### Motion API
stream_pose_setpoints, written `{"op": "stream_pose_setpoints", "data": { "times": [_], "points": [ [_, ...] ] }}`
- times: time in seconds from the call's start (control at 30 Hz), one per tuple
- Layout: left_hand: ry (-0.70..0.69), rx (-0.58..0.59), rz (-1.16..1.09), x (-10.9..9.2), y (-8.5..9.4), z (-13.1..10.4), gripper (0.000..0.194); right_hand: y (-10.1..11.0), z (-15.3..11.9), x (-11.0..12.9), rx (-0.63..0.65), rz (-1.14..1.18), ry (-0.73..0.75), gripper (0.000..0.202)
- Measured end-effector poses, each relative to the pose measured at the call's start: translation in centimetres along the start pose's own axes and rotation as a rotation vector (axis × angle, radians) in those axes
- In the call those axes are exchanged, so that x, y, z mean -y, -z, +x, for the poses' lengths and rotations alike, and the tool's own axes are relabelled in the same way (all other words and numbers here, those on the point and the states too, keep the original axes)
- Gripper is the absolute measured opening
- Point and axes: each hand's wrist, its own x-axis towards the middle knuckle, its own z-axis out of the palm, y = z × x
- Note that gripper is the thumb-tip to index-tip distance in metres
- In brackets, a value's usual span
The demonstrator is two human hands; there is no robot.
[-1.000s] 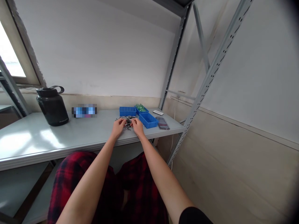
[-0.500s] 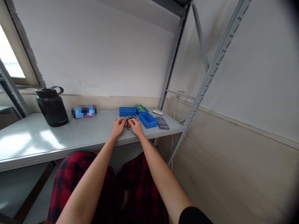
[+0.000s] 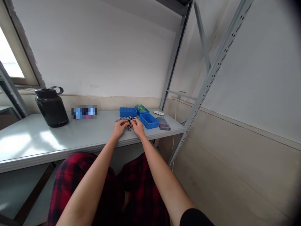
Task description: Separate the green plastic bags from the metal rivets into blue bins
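On the bench lies a pile of small thin black and silver pieces [image 3: 127, 119], too small to name. My left hand [image 3: 119, 128] is over the pile's left side, its fingers pinched together. Opposite it, my right hand [image 3: 137, 127] pinches too, its fingertips close to the left ones. Whatever sits between the fingertips is too small to make out. Just right of my right hand stands a blue bin [image 3: 149, 121]. Behind the pile is another blue bin [image 3: 128, 112], and beside that one a blue bin holds green pieces [image 3: 141, 108].
A large dark bottle [image 3: 52, 107] stands on the grey bench [image 3: 89, 135] at left. A blurred-out item [image 3: 84, 111] lies near the wall. At right are a white flat object [image 3: 159, 113] and a blurred-out dark item [image 3: 163, 123]. A metal shelf post [image 3: 207, 88] rises at the bench's right end.
My right hand has shifted slightly and its fingers have turned a little toward the left hand. The left hand stays almost in place. The bins have not moved.
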Motion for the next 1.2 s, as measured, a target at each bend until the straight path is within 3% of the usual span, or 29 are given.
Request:
{"op": "stream_pose_setpoints", "data": {
  "times": [0.37, 0.7, 1.2],
  "points": [
    [-0.04, -0.01, 0.048, 0.1, -0.1, -0.1, 0.024, 0.2, 0.1, 0.4, -0.054, 0.037, -0.058, 0.019],
    [-0.02, -0.026, -0.013, 0.5, -0.2, 0.0, 0.024, 0.2, 0.0, 0.4, -0.042, -0.037, -0.007, 0.021],
    [0.023, -0.085, -0.027, -0.6, -0.3, -0.3, 0.029, 0.2, -0.1, 0.2, -0.024, -0.063, -0.007, 0.022]
  ]
}}
